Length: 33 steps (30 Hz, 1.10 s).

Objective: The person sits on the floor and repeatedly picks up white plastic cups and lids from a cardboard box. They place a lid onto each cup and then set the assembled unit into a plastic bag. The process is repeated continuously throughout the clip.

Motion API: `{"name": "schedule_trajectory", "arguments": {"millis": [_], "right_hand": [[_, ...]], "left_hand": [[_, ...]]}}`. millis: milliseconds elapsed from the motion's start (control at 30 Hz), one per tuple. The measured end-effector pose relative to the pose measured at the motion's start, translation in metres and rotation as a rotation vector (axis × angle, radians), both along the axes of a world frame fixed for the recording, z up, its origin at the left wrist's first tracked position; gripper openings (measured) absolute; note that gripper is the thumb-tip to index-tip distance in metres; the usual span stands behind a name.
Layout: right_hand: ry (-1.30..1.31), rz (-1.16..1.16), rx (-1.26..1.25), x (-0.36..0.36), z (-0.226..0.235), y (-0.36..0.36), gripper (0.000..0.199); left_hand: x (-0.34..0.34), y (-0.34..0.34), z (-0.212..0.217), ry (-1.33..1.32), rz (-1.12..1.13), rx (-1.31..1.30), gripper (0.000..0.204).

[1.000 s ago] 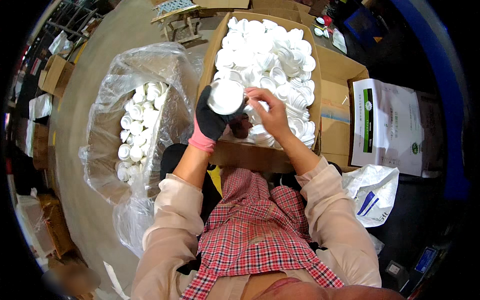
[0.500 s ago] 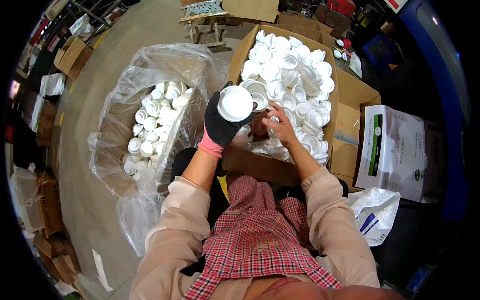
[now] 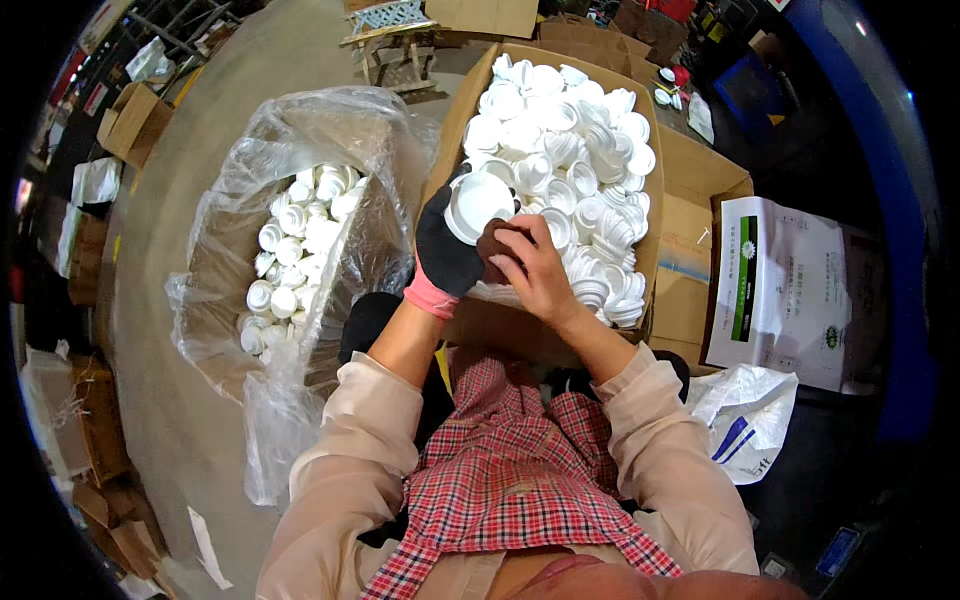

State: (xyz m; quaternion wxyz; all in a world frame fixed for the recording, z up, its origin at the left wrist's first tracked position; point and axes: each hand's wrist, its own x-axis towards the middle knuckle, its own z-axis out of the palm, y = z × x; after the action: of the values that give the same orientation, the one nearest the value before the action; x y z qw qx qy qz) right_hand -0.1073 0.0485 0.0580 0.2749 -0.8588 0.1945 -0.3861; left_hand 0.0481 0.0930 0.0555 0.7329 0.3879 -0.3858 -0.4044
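Observation:
My left hand (image 3: 444, 246), in a black glove with a pink cuff, is closed around a round white plastic lid (image 3: 480, 208). The lid's shallow open side faces up. A dark reddish-brown pad (image 3: 492, 246) is pinched in my bare right hand (image 3: 540, 270) and meets the lid's lower right rim. Both hands are over the near left part of a cardboard box (image 3: 655, 200) heaped with white lids (image 3: 560, 110). Whether the pad is cloth or scouring material I cannot make out.
Left of me stands a container lined with a clear plastic bag (image 3: 280, 120), with many white lids (image 3: 290, 250) inside. On the right are an open cardboard box (image 3: 690, 210), a white printed carton (image 3: 790, 290) and a white sack (image 3: 745, 420). A small stand (image 3: 392, 50) is at the far side.
My right hand has moved left with the brown pad, from over the box to the lid's rim. My left hand still holds the lid. The view has shifted slightly.

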Motion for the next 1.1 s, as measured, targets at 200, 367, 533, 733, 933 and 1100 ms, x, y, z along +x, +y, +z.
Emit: {"name": "schedule_trajectory", "arguments": {"millis": [200,367,533,733,933,1100], "right_hand": [[-0.003,0.009,-0.153,-0.006,0.004,0.006,0.029],[0.003,-0.069,-0.187,-0.003,0.016,0.009,0.034],[-0.01,-0.284,-0.19,-0.005,0.012,-0.023,0.031],[0.393,-0.115,0.331,-0.017,-0.082,-0.038,0.041],[0.529,-0.646,0.187,-0.033,-0.11,-0.085,0.049],[0.595,-0.799,0.548,-0.038,-0.147,-0.107,0.038]], "left_hand": [[-0.012,-0.003,-0.013,0.028,-0.118,0.052,0.053],[-0.021,-0.004,-0.055,0.067,-0.415,-0.097,0.037],[-0.042,0.013,-0.004,-0.688,-0.036,0.152,0.043],[0.004,-0.001,0.009,-0.65,0.468,0.021,0.053],[0.027,0.0,-0.003,0.967,-0.343,0.044,0.067],[0.029,-0.006,-0.008,0.639,-0.473,-0.017,0.074]]}}
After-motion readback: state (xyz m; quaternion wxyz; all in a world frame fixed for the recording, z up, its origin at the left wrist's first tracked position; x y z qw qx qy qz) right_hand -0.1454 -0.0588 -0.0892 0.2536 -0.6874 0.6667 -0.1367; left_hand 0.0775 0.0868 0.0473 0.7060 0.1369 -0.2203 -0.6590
